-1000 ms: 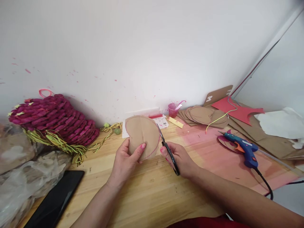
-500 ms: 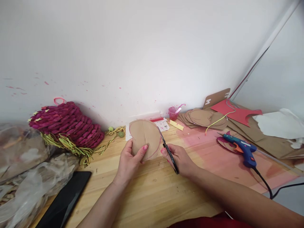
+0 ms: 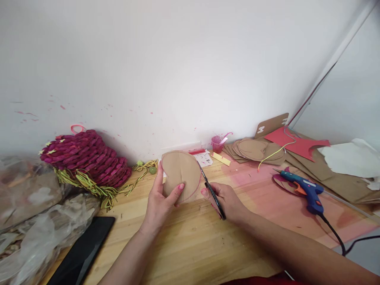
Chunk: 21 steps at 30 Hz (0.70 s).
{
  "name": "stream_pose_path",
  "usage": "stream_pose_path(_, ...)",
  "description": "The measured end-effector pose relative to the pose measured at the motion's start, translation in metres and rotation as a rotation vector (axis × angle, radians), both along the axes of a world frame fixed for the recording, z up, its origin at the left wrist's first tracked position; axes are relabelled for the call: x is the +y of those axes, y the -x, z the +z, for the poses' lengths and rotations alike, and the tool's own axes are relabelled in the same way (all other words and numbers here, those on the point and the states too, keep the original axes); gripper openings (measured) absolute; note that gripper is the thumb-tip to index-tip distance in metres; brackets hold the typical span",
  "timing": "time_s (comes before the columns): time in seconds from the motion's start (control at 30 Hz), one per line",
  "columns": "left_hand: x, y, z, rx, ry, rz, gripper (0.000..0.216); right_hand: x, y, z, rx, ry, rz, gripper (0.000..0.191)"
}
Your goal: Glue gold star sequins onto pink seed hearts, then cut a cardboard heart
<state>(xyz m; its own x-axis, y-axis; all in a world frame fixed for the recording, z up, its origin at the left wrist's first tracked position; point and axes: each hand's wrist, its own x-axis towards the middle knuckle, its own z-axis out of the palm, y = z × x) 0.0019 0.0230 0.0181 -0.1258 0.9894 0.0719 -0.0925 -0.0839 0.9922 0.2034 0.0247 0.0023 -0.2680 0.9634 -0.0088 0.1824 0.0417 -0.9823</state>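
A heart-shaped piece of brown cardboard [image 3: 182, 172], with a reddish line drawn along its edge, is held up over the wooden table. My left hand [image 3: 160, 198] grips its lower left side, thumb across the front and fingers along the edge and behind. Black-handled scissors [image 3: 213, 194] are in my right hand [image 3: 227, 202], fingers wrapped round the handles. The blades point up and left and lie along the cardboard's right edge; I cannot tell how far apart they are.
Cut cardboard hearts [image 3: 252, 149] lie stacked at the back right, near a pink cup [image 3: 217, 144]. A blue glue gun [image 3: 308, 190] with a cord rests at right. Leftward are a magenta woven piece [image 3: 89, 158], plastic bags [image 3: 44, 225] and a black flat object [image 3: 84, 249].
My left fingers have shifted up along the cardboard's left edge. The scissors stay at its right edge with hardly any movement. The whole view has shifted slightly.
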Motion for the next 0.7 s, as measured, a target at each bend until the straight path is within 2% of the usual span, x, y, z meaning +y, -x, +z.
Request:
stream_pose_path(0.1, 0.001, 0.001, 0.002, -0.010, 0.024, -0.012, 0.111, 0.002, -0.002, -0.004, 0.016, 0.023, 0.014, 0.048)
stream_pose_path(0.3, 0.001, 0.004, 0.002, -0.004, 0.069, -0.128, 0.117, 0.005, -0.004, -0.005, 0.078, 0.051, 0.080, 0.050)
stream_pose_path(0.53, 0.001, 0.001, -0.004, -0.033, 0.021, -0.080, 0.107, 0.005, -0.006, 0.006, 0.102, 0.025, 0.122, 0.047)
stream_pose_path(0.7, 0.001, 0.000, -0.001, -0.015, 0.031, -0.093, 0.109, 0.005, -0.008, 0.002, 0.110, 0.024, 0.137, 0.046)
